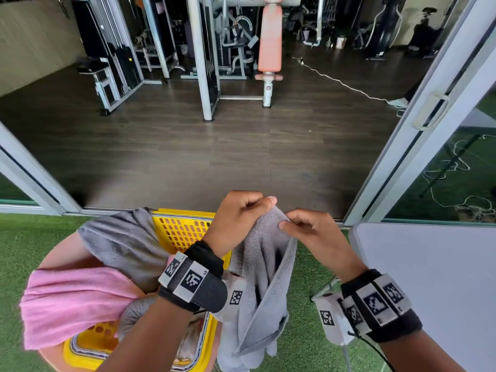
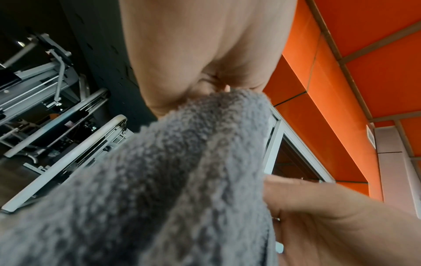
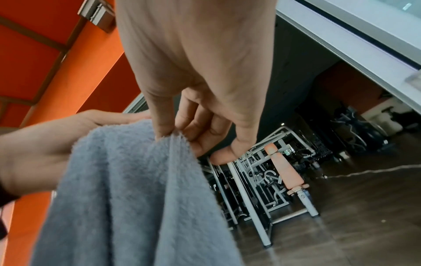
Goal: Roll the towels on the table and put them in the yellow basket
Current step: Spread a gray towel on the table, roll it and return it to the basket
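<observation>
far left i see a pink towel (image 1: 72, 302) and a darker grey towel (image 1: 126, 245) slumped over the rim of the yellow basket (image 1: 185, 229), unrolled as far as i can tell. the one i'm working is the light grey towel (image 1: 264, 277), hanging in the air between the basket and the white table (image 1: 429, 277), clear of both.

i judge it soft, light and floppy: thick pile, no stiffness, so it will sag and twist wherever it isn't supported. it shouldn't slip, the terry gives plenty of friction. the hemmed edge and corners look like the sensible places to hold, so it can be spread flat on the table for rolling.

my left hand (image 1: 236, 221) is raised, wrist bent, fingers curled into a fist around the bunched top of the light grey towel. just beside it, my right hand (image 1: 308, 232) comes in from the right with thumb and forefinger pinching the top edge, the other fingers loosely bent, free of the cloth. both forearms angle up and inward, hands nearly touching.
</observation>
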